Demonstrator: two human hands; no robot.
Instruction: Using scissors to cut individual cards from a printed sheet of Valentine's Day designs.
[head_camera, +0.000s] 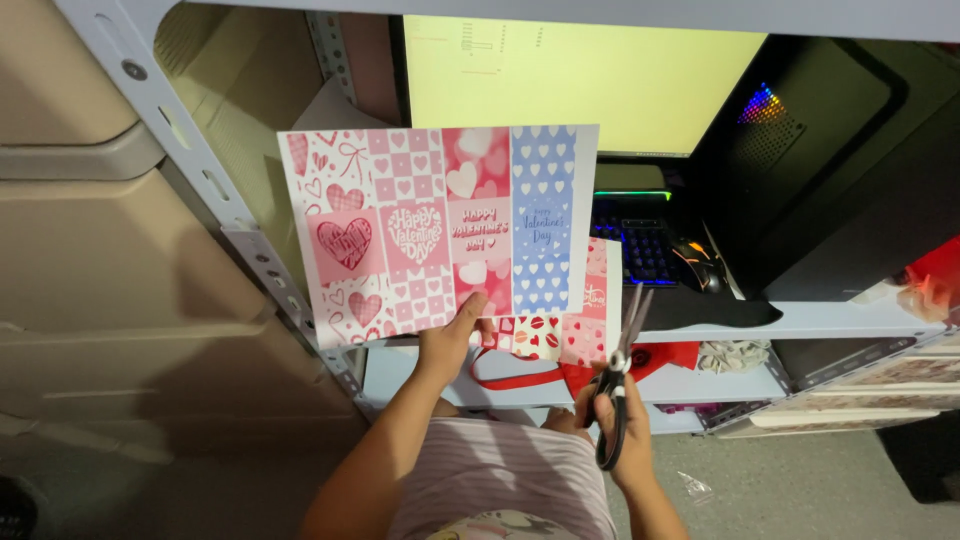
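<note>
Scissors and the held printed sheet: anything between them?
Head view: between the scissors in the right hand and the heart-patterned sheet held by the left hand, a second printed sheet shows.

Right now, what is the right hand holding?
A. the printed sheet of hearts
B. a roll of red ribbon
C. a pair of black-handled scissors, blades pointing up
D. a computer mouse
C: the right hand grips black-handled scissors with the blades pointing up toward the printed sheet, which the left hand holds up by its lower edge.
</note>
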